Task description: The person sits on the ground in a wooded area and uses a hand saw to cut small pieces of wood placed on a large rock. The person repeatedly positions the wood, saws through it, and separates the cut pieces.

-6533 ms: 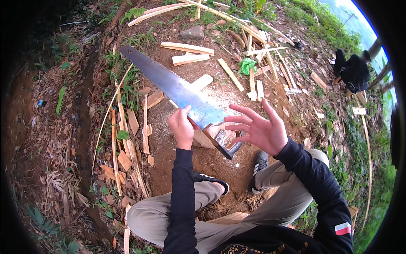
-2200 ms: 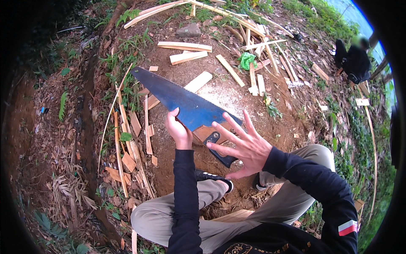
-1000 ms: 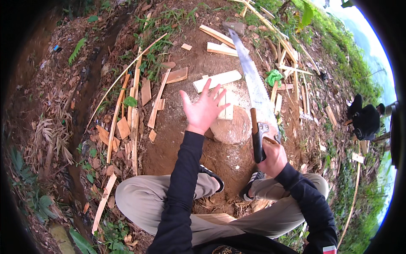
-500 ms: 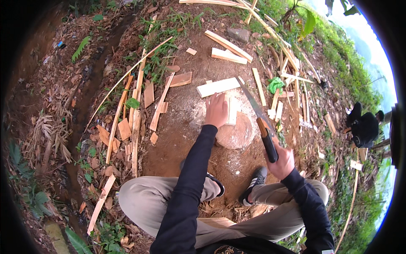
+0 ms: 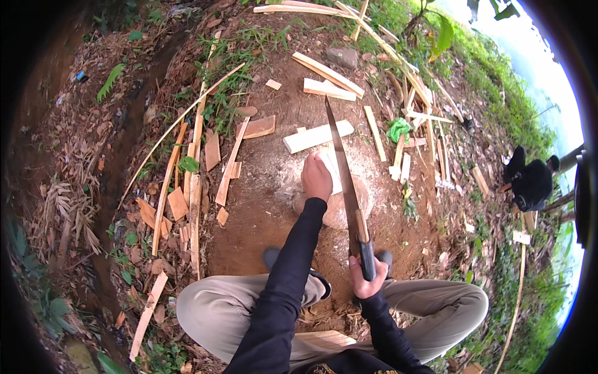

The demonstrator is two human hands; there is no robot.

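Note:
My left hand (image 5: 317, 177) is closed at the left edge of a pale wooden piece (image 5: 332, 169), pressing it on a round tree stump (image 5: 362, 196). The hand hides part of the piece. Closer to me, my right hand (image 5: 367, 280) is wrapped round the black grip of a hand saw (image 5: 346, 168). Its long, tapering blade points away from me and passes over the right side of the wooden piece; I cannot tell whether they touch. The teeth are too small to make out. A wider pale board (image 5: 318, 136) lies just beyond the stump.
Wood strips (image 5: 329, 73) and offcuts (image 5: 256, 127) are scattered around. Pale dust covers the ground by the stump. A green plastic bag (image 5: 398, 129) lies to the right. A person in dark clothes (image 5: 533, 185) crouches at far right. A ditch (image 5: 128, 156) runs along the left.
My right hand has come left and nearer to me, swinging the saw from right of the wooden piece to above it. My left hand stays at the piece, its fingers more curled.

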